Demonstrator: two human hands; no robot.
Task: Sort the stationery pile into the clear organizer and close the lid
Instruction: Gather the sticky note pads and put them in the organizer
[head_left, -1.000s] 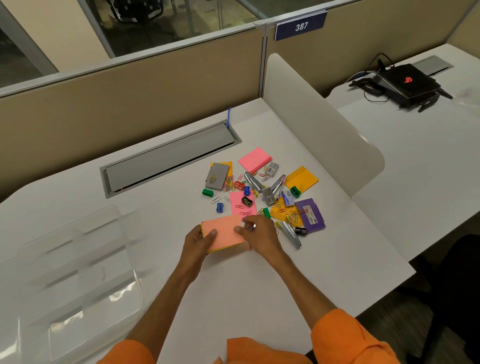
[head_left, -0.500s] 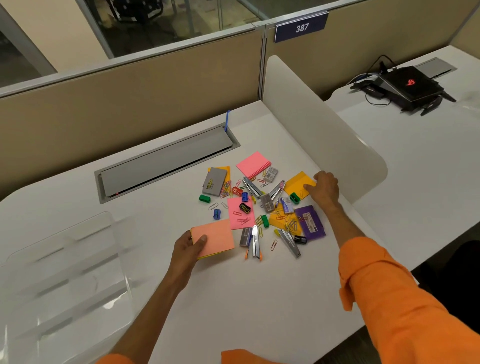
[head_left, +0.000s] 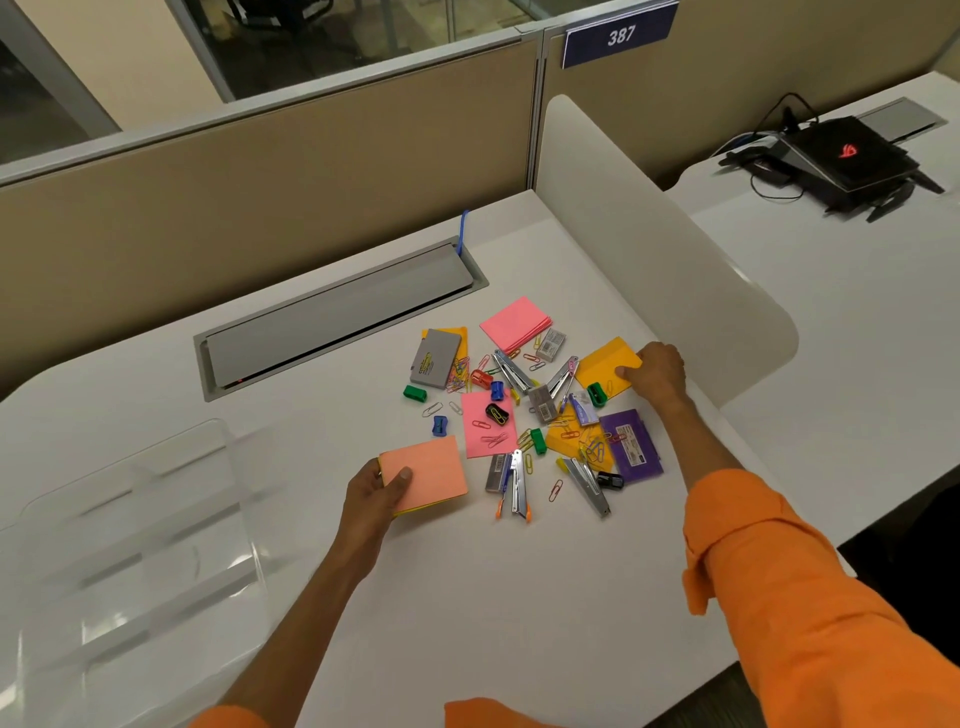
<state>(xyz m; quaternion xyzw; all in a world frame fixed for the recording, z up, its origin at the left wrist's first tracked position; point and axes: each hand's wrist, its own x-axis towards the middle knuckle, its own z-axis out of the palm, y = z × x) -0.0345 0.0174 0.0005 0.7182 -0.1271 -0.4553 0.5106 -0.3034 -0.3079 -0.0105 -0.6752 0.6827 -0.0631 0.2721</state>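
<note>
Head view. White tabletop (head_left: 519, 597) across most of the frame, closed at the top by beige partition walls (head_left: 260, 171), with a blue number plate (head_left: 621, 35) reading 387 at upper right. Grey cable hatch (head_left: 337, 322) sunk in the surface, left of centre. White curved divider (head_left: 649, 249) on the right, and beyond it a black laptop (head_left: 841, 156) on the next desk.

Stationery pile (head_left: 540, 410) in the centre: note pads, staplers, sharpeners, coloured paper clips. Clear organizer (head_left: 156, 519) at lower left, blurred, well apart from the pile.

Left hand (head_left: 379, 499) at lower centre, curled round a salmon note pad (head_left: 436, 470), thumb on top, at the near left edge of the pile. Right hand (head_left: 657, 371) right of centre, fingers bent, pinching the edge of a yellow note pad (head_left: 602, 361), thumb on its top face.
</note>
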